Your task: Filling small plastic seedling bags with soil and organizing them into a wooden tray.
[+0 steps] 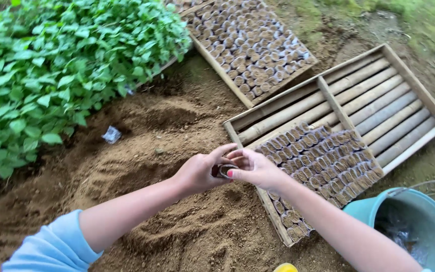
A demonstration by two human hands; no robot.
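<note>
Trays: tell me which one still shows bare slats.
The near tray, by the hands: its far half is bare slats. The far tray is packed full with soil-filled bags.

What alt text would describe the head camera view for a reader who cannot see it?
Two bare hands, left hand and right hand, hold a small seedling bag above loose brown soil. Beside them a wooden tray holds rows of filled bags; green seedlings grow at left.
</note>
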